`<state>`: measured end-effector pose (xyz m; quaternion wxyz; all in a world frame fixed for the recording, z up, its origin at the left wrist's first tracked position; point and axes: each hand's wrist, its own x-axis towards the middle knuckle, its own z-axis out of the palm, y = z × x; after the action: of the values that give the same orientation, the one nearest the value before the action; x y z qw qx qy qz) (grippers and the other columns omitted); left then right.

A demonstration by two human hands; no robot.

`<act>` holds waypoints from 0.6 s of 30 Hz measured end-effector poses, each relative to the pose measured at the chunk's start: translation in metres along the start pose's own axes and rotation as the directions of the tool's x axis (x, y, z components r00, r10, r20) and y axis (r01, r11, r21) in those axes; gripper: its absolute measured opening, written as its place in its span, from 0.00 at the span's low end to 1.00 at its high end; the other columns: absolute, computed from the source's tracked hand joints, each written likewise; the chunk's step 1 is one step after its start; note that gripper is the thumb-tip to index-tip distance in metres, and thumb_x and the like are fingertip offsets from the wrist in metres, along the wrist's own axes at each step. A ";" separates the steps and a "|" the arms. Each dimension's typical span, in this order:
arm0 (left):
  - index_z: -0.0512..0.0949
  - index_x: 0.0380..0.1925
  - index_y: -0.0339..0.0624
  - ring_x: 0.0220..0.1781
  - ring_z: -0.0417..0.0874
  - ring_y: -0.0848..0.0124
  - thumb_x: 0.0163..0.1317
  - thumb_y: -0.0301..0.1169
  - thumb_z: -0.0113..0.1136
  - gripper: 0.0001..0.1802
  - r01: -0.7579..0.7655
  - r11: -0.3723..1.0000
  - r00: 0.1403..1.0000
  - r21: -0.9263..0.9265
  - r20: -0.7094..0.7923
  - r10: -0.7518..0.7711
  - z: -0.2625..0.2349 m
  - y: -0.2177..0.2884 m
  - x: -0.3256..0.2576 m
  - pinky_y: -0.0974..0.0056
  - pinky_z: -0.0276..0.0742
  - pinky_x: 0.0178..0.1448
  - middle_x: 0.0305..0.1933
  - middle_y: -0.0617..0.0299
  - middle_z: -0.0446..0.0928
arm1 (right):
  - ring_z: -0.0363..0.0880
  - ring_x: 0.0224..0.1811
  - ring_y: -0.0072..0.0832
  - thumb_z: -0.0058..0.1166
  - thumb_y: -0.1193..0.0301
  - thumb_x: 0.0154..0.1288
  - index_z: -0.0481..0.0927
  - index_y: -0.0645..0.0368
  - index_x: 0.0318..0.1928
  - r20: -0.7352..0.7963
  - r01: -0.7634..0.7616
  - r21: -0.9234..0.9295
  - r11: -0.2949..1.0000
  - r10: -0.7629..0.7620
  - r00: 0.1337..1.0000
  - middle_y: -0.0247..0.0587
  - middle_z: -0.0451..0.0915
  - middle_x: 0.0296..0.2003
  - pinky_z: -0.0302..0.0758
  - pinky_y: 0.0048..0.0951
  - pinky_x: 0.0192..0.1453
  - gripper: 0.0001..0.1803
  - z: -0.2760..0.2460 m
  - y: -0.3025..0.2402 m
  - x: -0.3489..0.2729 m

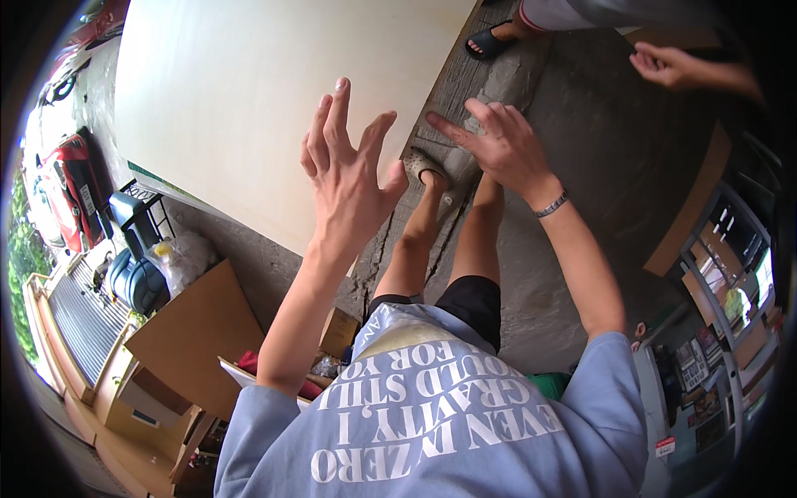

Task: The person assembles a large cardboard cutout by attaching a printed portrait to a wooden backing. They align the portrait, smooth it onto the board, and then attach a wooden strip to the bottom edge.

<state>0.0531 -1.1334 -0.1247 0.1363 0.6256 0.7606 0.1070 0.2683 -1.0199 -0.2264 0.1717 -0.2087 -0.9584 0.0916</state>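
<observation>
My left hand (347,178) is raised with its fingers spread apart and holds nothing. Below it in the picture lies the large pale flat board (249,108); I cannot tell whether the fingertips touch it. My right hand (508,148), a metal bracelet (552,203) on its wrist, hangs over the strip of floor beside the board's right edge. Its index finger points left toward the board, the other fingers are loosely bent, and nothing shows in its grasp.
At the upper right another person's hand (668,68) and sandalled foot (488,43) are close by. Brown cardboard (195,340) and a clear plastic bag (184,259) are at the lower left. Behind them is a red car (73,195). A grey-framed cabinet (730,257) stands on the right.
</observation>
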 end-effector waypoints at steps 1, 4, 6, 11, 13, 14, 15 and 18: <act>0.78 0.63 0.55 0.85 0.47 0.49 0.51 0.30 0.71 0.34 -0.003 1.000 1.000 0.008 0.006 0.003 0.001 0.000 0.000 0.42 0.47 0.82 0.85 0.49 0.48 | 0.75 0.47 0.30 0.56 0.79 0.61 0.74 0.30 0.74 0.002 -0.007 0.012 1.000 0.007 1.000 0.35 0.71 0.51 0.79 0.34 0.54 0.41 0.001 -0.002 0.001; 0.79 0.62 0.56 0.84 0.50 0.47 0.49 0.28 0.72 0.35 -0.018 0.999 1.000 0.031 0.018 0.018 0.004 -0.001 0.000 0.42 0.50 0.81 0.84 0.50 0.49 | 0.75 0.48 0.30 0.54 0.79 0.62 0.74 0.30 0.74 0.031 -0.024 0.034 0.999 0.023 0.999 0.36 0.71 0.52 0.79 0.35 0.55 0.40 0.004 -0.007 0.003; 0.80 0.62 0.57 0.84 0.52 0.47 0.48 0.27 0.72 0.36 -0.033 0.999 0.999 0.034 0.026 0.032 0.007 -0.002 0.001 0.42 0.51 0.80 0.84 0.51 0.50 | 0.76 0.49 0.30 0.54 0.79 0.62 0.74 0.31 0.73 0.024 -0.034 0.034 0.999 0.033 0.999 0.36 0.72 0.53 0.79 0.35 0.56 0.40 0.004 -0.009 0.003; 0.80 0.63 0.57 0.83 0.54 0.48 0.52 0.28 0.69 0.34 -0.081 0.995 0.995 0.053 0.055 0.078 0.014 -0.002 0.003 0.42 0.52 0.80 0.84 0.52 0.51 | 0.76 0.49 0.32 0.49 0.72 0.69 0.75 0.37 0.73 0.004 -0.006 0.030 1.000 0.006 1.000 0.37 0.71 0.57 0.80 0.35 0.52 0.32 0.003 -0.006 0.003; 0.80 0.63 0.57 0.83 0.54 0.48 0.53 0.29 0.68 0.33 -0.091 0.994 0.995 0.055 0.055 0.089 0.016 -0.002 0.004 0.42 0.52 0.80 0.84 0.52 0.51 | 0.76 0.49 0.32 0.49 0.73 0.68 0.75 0.38 0.72 0.007 -0.002 0.047 0.999 0.001 1.000 0.38 0.71 0.58 0.80 0.35 0.52 0.31 0.003 -0.003 0.005; 0.80 0.64 0.57 0.83 0.54 0.48 0.53 0.29 0.68 0.33 -0.097 0.994 0.994 0.057 0.055 0.094 0.017 -0.002 0.004 0.42 0.51 0.80 0.84 0.52 0.51 | 0.76 0.50 0.32 0.49 0.74 0.68 0.76 0.38 0.71 0.003 0.001 0.052 0.999 -0.001 1.000 0.38 0.72 0.58 0.80 0.35 0.52 0.31 0.003 -0.002 0.006; 0.80 0.64 0.57 0.83 0.54 0.48 0.53 0.29 0.68 0.33 -0.102 0.993 0.993 0.057 0.058 0.099 0.017 -0.002 0.005 0.42 0.51 0.80 0.84 0.52 0.51 | 0.76 0.50 0.32 0.49 0.74 0.68 0.76 0.38 0.71 -0.001 0.003 0.058 0.998 -0.003 1.000 0.38 0.72 0.58 0.80 0.35 0.52 0.31 0.003 -0.001 0.007; 0.80 0.64 0.57 0.83 0.54 0.48 0.53 0.29 0.67 0.34 -0.114 0.992 0.992 0.057 0.061 0.111 0.019 -0.003 0.006 0.43 0.51 0.80 0.84 0.52 0.52 | 0.76 0.50 0.32 0.49 0.75 0.66 0.78 0.39 0.69 -0.008 0.015 0.038 0.999 -0.015 1.000 0.38 0.72 0.58 0.80 0.36 0.52 0.31 0.003 0.001 0.011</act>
<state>0.0552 -1.1279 -0.1439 0.1328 0.6743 0.7227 0.0735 0.2587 -1.0143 -0.2261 0.1798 -0.1984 -0.9575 0.1076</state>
